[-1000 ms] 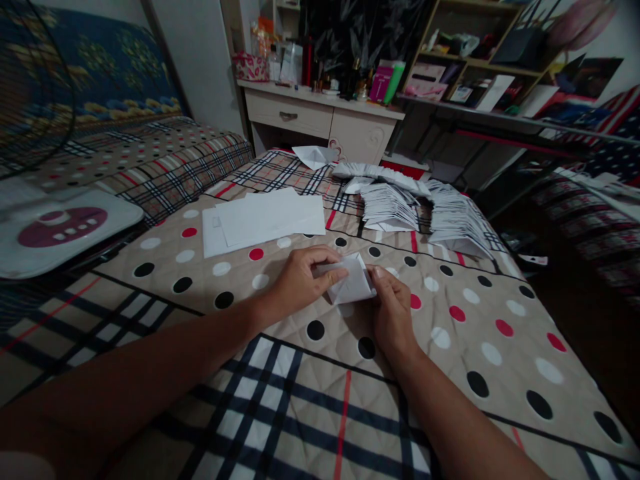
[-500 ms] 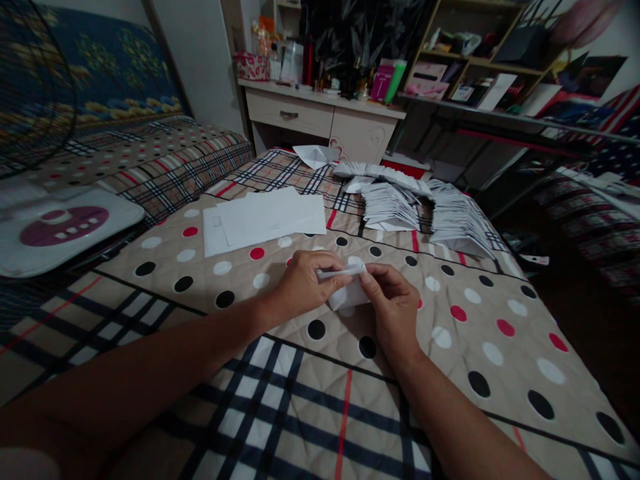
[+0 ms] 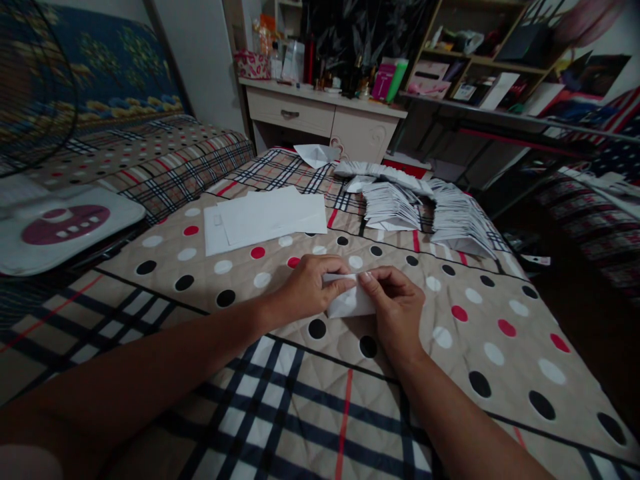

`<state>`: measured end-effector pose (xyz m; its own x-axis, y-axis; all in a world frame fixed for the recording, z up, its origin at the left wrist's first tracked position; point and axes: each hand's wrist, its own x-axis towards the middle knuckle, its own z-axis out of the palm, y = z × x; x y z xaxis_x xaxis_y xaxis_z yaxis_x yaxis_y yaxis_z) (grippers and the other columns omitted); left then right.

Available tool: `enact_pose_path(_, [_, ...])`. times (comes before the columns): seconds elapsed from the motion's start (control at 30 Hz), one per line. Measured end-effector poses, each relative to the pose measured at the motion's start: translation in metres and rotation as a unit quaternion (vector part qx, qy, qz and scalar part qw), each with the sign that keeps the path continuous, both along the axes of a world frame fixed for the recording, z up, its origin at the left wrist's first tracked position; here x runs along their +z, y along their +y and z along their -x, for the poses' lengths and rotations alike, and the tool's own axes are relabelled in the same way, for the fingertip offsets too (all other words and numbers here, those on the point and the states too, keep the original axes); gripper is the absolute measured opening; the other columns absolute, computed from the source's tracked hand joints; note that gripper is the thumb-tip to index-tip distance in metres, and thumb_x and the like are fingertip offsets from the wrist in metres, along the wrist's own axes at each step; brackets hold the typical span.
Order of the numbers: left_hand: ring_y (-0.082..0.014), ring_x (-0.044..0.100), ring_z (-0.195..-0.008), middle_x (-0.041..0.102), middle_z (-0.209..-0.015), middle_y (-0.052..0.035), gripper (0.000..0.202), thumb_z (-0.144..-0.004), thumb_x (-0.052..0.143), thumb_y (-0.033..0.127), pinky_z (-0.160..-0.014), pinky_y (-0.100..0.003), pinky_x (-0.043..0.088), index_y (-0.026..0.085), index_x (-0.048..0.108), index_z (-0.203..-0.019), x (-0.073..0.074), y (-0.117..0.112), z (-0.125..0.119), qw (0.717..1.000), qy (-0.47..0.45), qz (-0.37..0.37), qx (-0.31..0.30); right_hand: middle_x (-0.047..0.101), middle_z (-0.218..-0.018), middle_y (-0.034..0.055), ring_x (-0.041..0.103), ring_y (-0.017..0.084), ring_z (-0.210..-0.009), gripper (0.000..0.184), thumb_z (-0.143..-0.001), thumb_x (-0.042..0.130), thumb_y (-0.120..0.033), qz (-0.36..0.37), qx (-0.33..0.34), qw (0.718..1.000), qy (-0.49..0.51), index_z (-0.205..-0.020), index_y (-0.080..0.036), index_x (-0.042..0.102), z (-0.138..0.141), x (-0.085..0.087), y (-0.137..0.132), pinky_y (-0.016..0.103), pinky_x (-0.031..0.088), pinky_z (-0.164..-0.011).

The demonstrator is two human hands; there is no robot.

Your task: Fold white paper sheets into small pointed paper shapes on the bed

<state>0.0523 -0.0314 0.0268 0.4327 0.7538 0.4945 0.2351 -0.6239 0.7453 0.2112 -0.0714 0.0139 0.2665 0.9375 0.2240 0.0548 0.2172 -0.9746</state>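
Note:
A small folded piece of white paper (image 3: 347, 303) rests on the dotted quilt (image 3: 480, 347) in front of me. My left hand (image 3: 310, 287) pinches its upper left edge with thumb and fingers. My right hand (image 3: 397, 310) pinches the upper right edge, fingertips almost meeting the left hand's. Both hands are closed on the paper and press it down against the quilt.
Flat white sheets (image 3: 265, 217) lie farther back on the left. Rows of several folded paper pieces (image 3: 425, 210) are stacked at the back right, one loose folded piece (image 3: 315, 155) beyond them. A fan base (image 3: 55, 227) sits at left. A cluttered dresser (image 3: 320, 110) and shelves stand behind.
The paper, open and flat a second ago, has been folded over into a narrower shape. Both hands have drawn together along its top edge.

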Motion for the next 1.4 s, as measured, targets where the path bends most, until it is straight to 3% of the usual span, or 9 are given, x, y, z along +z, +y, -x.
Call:
enact_pose_path(0.1, [-0.0123, 0.062, -0.069, 0.067, -0.076, -0.0008, 0.008, -0.078, 0.070, 0.020, -0.062, -0.023, 0.047, 0.016, 0.063, -0.081, -0.003, -0.001, -0.002, 0.997, -0.036, 0.062, 0.006, 0.061, -0.064, -0.0016, 0.048, 0.011, -0.056, 0.019, -0.073, 0.077, -0.036, -0.003, -0.035, 0.999, 0.002, -0.070, -0.019, 0.068, -0.001, 0.000, 0.000, 0.024, 0.037, -0.051])
enact_pose_path(0.27, [-0.0145, 0.067, -0.071, 0.069, -0.089, -0.0024, 0.065, -0.065, 0.079, 0.016, -0.060, -0.023, 0.053, 0.019, 0.049, -0.122, -0.012, -0.004, -0.007, 0.948, -0.153, 0.272, -0.065, 0.062, -0.065, -0.0010, 0.051, 0.011, -0.059, 0.021, -0.073, 0.077, -0.036, -0.021, -0.106, 0.994, 0.004, -0.070, -0.018, 0.067, -0.003, 0.000, 0.003, 0.023, 0.040, -0.053])
enact_pose_path(0.43, [-0.0192, 0.070, -0.084, 0.072, -0.099, -0.0106, 0.044, -0.063, 0.081, 0.021, -0.075, -0.031, 0.056, 0.011, 0.063, -0.102, -0.017, 0.000, -0.011, 0.917, -0.155, 0.362, -0.068, 0.060, -0.063, -0.0019, 0.049, 0.010, -0.056, 0.024, -0.072, 0.078, -0.037, -0.039, -0.133, 0.990, 0.010, -0.069, -0.016, 0.066, -0.004, -0.001, 0.007, 0.022, 0.039, -0.051])
enact_pose_path(0.53, [-0.0171, 0.069, -0.080, 0.073, -0.094, -0.0091, 0.036, -0.064, 0.080, 0.021, -0.075, -0.030, 0.055, 0.011, 0.066, -0.095, -0.016, 0.009, -0.007, 0.915, -0.205, 0.349, -0.004, 0.058, -0.059, -0.0029, 0.048, 0.009, -0.053, 0.024, -0.074, 0.076, -0.037, -0.027, -0.110, 0.993, 0.023, -0.070, -0.016, 0.064, -0.004, -0.002, 0.008, 0.021, 0.038, -0.050])
enact_pose_path(0.67, [-0.0140, 0.066, -0.071, 0.073, -0.085, -0.0052, 0.034, -0.062, 0.082, 0.026, -0.069, -0.026, 0.053, 0.012, 0.066, -0.089, -0.014, 0.022, 0.001, 0.892, -0.306, 0.318, 0.097, 0.060, -0.056, -0.0017, 0.050, 0.009, -0.049, 0.027, -0.074, 0.076, -0.038, 0.049, 0.018, 0.998, 0.019, -0.068, -0.016, 0.061, 0.000, -0.002, 0.007, 0.021, 0.038, -0.049])
enact_pose_path(0.8, [-0.0128, 0.064, -0.068, 0.071, -0.084, -0.0037, 0.045, -0.059, 0.084, 0.028, -0.063, -0.024, 0.051, 0.013, 0.063, -0.097, -0.014, 0.021, 0.002, 0.863, -0.337, 0.366, 0.084, 0.060, -0.053, -0.0013, 0.049, 0.009, -0.045, 0.030, -0.075, 0.074, -0.039, 0.090, 0.116, 0.989, -0.006, -0.065, -0.017, 0.057, 0.006, -0.003, 0.005, 0.021, 0.037, -0.045])
enact_pose_path(0.97, [-0.0135, 0.063, -0.078, 0.069, -0.093, -0.0032, 0.061, -0.049, 0.089, 0.021, -0.068, -0.023, 0.050, 0.015, 0.061, -0.103, -0.015, 0.010, -0.006, 0.897, -0.272, 0.330, 0.112, 0.057, -0.052, -0.0030, 0.047, 0.008, -0.044, 0.030, -0.078, 0.072, -0.039, 0.087, 0.118, 0.989, -0.016, -0.066, -0.018, 0.054, 0.008, -0.005, 0.003, 0.020, 0.035, -0.044])
enact_pose_path(1.17, [-0.0091, 0.051, -0.053, 0.062, -0.066, -0.0007, 0.030, -0.072, 0.072, 0.040, -0.048, -0.020, 0.038, 0.012, 0.062, -0.078, -0.017, 0.017, -0.004, 0.906, -0.258, 0.319, 0.099, 0.052, -0.051, -0.0047, 0.043, 0.007, -0.044, 0.031, -0.080, 0.069, -0.036, 0.083, 0.175, 0.981, 0.015, -0.064, -0.019, 0.048, 0.007, -0.005, 0.001, 0.020, 0.032, -0.044])
enact_pose_path(1.4, [-0.0063, 0.035, -0.043, 0.044, -0.050, 0.0037, 0.053, -0.081, 0.055, 0.063, -0.042, -0.021, 0.023, 0.015, 0.051, -0.059, -0.019, 0.024, 0.002, 0.930, -0.219, 0.268, 0.120, 0.054, -0.049, -0.0045, 0.046, 0.008, -0.044, 0.026, -0.077, 0.069, -0.032, 0.071, 0.121, 0.990, 0.019, -0.061, -0.018, 0.053, 0.008, 0.007, -0.004, 0.019, 0.036, -0.046])
